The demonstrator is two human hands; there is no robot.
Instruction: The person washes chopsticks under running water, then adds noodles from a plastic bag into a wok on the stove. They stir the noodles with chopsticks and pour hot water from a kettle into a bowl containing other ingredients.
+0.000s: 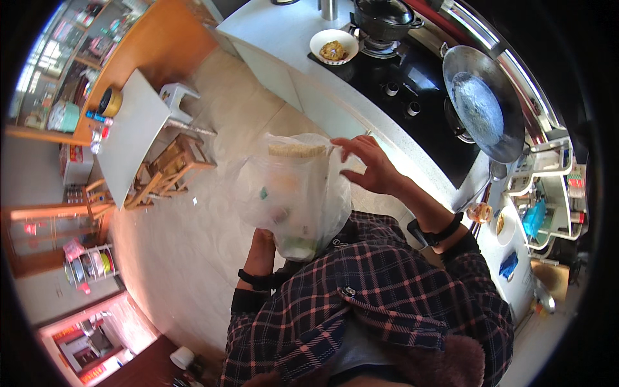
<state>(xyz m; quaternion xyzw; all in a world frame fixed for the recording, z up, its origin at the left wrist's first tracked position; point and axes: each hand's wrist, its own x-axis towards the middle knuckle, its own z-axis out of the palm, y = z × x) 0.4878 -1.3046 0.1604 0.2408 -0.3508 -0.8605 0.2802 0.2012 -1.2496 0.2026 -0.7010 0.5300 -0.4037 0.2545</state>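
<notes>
In front of my chest is a clear plastic bag (293, 206) with printed patches on it. Pale dried noodles (296, 150) show at its top end, their cut ends in a row. My left hand (262, 244) holds the bag from behind and below; its fingers are mostly hidden by the plastic. Beside the bag's upper right edge is my right hand (372, 164). Its thumb and forefinger are spread apart, and the forefinger's tip is at the plastic rim; whether it touches I cannot tell.
On my right, a wok (480, 106) with water sits on the black gas stove (412, 77), beyond it a lidded dark pot (385, 18). A bowl of food (334, 48) stands by the stove's edge. A table (132, 138) and wooden chair (174, 164) stand left.
</notes>
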